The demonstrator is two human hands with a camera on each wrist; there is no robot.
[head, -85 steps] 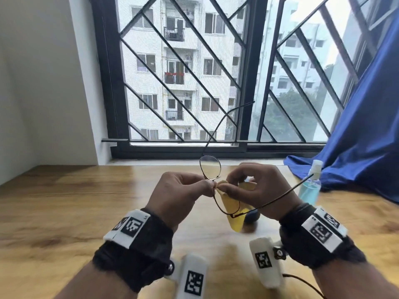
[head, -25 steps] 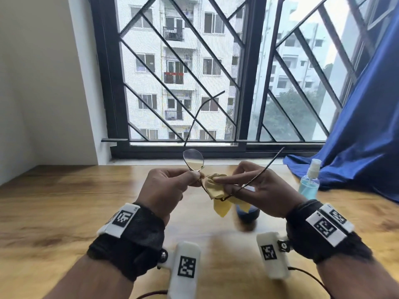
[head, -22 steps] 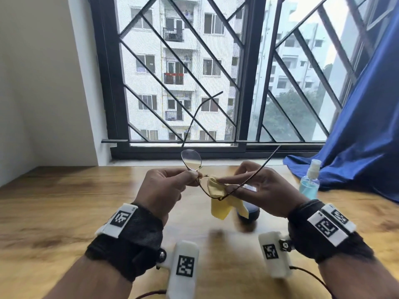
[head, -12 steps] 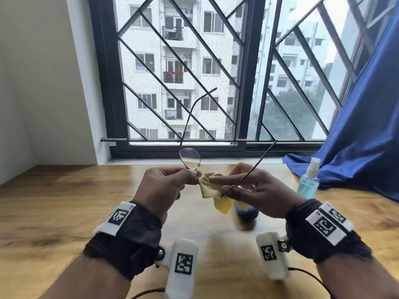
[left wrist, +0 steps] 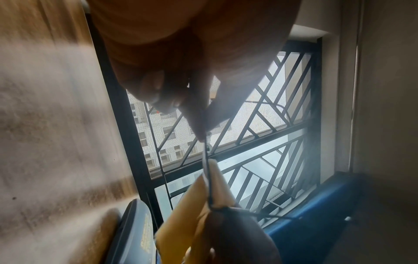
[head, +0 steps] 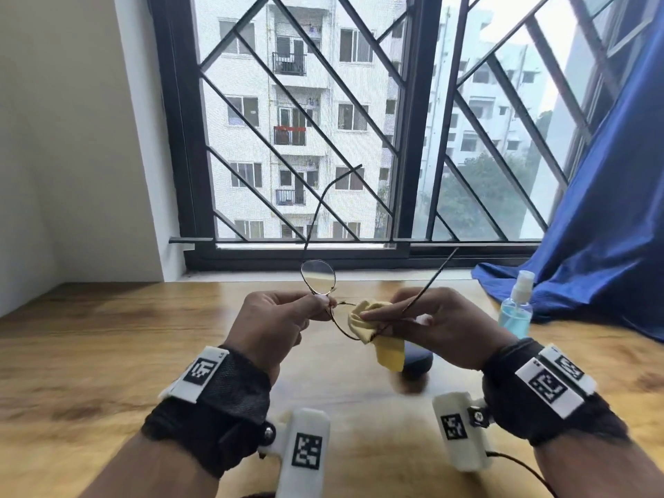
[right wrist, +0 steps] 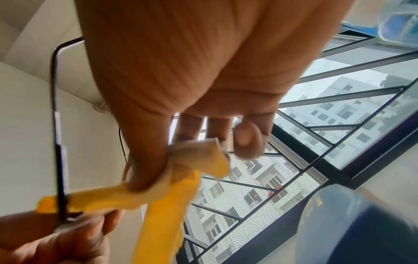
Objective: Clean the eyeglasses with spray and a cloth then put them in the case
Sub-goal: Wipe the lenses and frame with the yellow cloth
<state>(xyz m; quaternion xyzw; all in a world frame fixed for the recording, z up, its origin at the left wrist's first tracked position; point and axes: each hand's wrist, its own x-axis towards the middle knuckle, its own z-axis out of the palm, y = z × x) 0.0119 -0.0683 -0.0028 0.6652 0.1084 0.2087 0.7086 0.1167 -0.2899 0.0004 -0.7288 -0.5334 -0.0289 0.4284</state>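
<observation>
While you're mid-wipe, I'd put the task at roughly the middle: spray looks done or at least not in hand, wiping is under way, casing isn't started. Your eyeglasses (head: 319, 282) are off the table, up between both hands, temples unfolded and pointing toward the window. Your left hand (head: 276, 325) pinches the frame near the bridge, fingers curled tight on the thin wire. Your right hand (head: 442, 325) has thumb and fingers closed on the yellow cloth (head: 373, 328), which is wrapped round one lens; the other lens is bare and looks clear from the head view, though I can't judge smears. Left to do: finish this lens, fold the temples, and load the dark blue case (head: 416, 361), which sits on the table just under your right hand, mostly hidden; can't tell if it's open. The spray bottle (head: 515, 310) stands upright to your right, well apart from both hands. Surface is a wooden table (head: 107, 354) pushed against a barred window (head: 305, 120), blue curtain (head: 611, 210) pooling on the right end, plain wall (head: 72, 138) left.
</observation>
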